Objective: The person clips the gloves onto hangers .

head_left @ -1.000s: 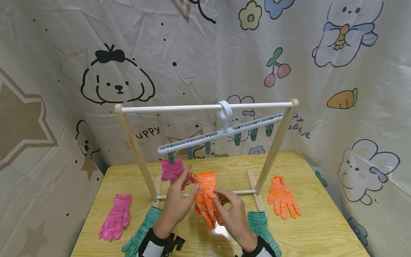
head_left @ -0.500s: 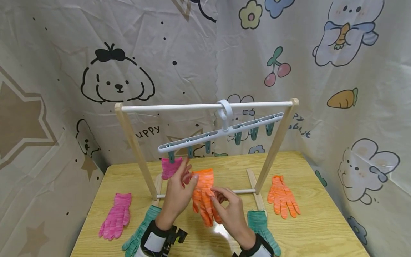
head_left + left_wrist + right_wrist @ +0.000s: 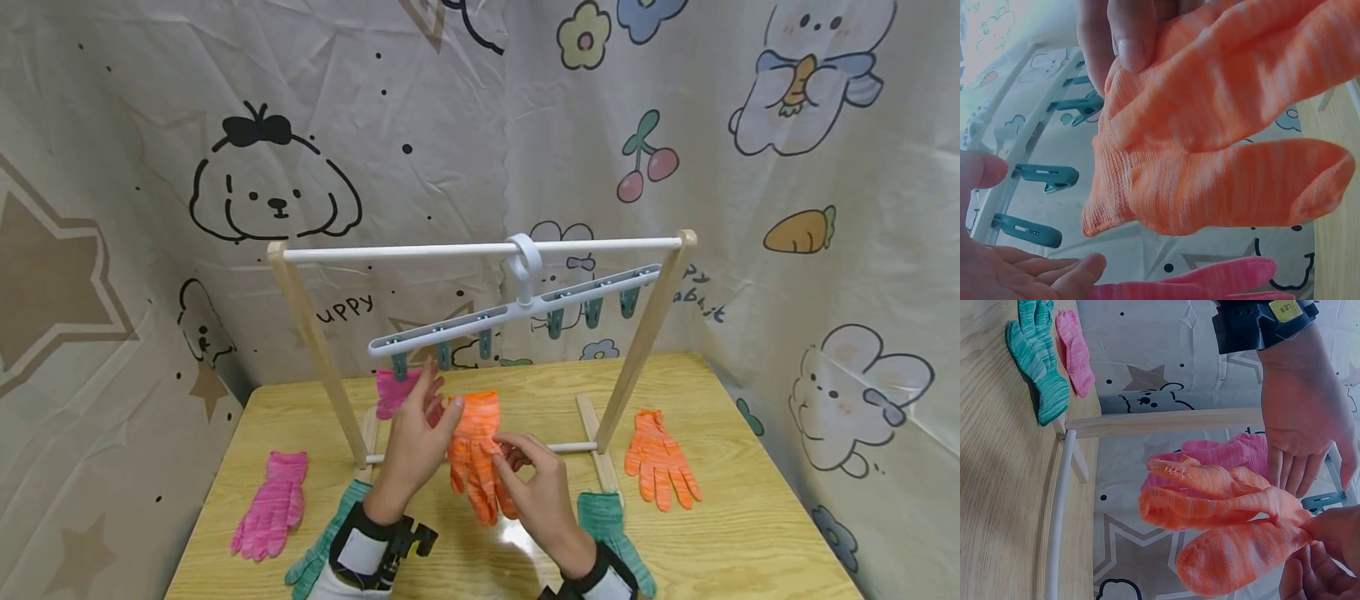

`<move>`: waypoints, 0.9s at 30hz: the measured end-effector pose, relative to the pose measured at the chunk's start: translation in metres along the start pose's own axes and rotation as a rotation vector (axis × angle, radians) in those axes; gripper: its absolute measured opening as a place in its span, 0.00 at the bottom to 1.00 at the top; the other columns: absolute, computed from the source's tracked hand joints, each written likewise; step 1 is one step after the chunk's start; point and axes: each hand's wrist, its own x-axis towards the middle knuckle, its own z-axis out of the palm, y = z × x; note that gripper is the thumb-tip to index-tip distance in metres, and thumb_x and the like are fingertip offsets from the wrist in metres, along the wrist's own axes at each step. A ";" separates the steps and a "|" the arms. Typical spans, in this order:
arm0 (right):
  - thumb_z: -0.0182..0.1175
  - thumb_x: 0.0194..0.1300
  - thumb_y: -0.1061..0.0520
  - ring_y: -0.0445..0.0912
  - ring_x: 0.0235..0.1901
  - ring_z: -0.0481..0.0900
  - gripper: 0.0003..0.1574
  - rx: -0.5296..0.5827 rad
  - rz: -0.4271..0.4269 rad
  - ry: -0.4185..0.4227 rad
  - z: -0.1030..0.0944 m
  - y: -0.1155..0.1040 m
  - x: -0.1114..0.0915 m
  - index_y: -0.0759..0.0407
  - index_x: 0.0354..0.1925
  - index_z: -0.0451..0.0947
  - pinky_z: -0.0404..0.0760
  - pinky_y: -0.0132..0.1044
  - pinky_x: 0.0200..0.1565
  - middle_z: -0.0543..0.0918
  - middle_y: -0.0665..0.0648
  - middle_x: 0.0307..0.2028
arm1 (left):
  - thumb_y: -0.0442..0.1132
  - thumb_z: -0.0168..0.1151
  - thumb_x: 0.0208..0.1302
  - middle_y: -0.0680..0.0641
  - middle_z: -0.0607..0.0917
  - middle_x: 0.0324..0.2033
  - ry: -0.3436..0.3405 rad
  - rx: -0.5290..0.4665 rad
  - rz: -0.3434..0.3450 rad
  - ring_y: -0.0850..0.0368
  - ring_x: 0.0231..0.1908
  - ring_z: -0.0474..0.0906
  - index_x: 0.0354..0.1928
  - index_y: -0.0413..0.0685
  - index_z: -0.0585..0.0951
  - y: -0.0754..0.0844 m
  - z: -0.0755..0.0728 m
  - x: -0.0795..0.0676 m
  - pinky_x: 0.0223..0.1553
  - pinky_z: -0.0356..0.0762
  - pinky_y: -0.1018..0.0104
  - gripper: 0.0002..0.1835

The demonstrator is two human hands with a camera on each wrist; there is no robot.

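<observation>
My right hand [image 3: 542, 496] pinches an orange striped knit glove [image 3: 474, 446] by its side near the cuff; the glove's fingers hang down. In the left wrist view the glove [image 3: 1210, 156] spreads sideways, cuff toward the clips. My left hand [image 3: 412, 454] reaches up just beside it, fingers extended under the hanger, holding nothing. Its fingers [image 3: 1079, 275] lie below a teal clip [image 3: 1029, 230] in that view. A pink glove [image 3: 393, 393] hangs from the leftmost clip [image 3: 400, 365], partly hidden behind my left hand. The white clip hanger [image 3: 465, 323] slants, lower at the left.
A wooden stand [image 3: 311, 358] with a white top rod [image 3: 405, 252] carries the hanger. On the table [image 3: 750, 533] lie a pink glove [image 3: 272, 504] at left, an orange one [image 3: 660, 462] at right, and two green ones near my forearms. A printed curtain [image 3: 450, 125] stands behind.
My left hand has risen slightly toward the clips. The orange glove, pinched in my right hand, has shifted a little up and to the left.
</observation>
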 end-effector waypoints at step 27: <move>0.63 0.56 0.68 0.40 0.25 0.75 0.12 -0.005 -0.004 0.030 0.005 0.006 0.003 0.64 0.41 0.81 0.79 0.33 0.27 0.80 0.54 0.29 | 0.37 0.50 0.69 0.32 0.61 0.66 0.070 -0.063 0.040 0.44 0.64 0.63 0.68 0.29 0.57 0.003 -0.002 0.026 0.58 0.68 0.56 0.30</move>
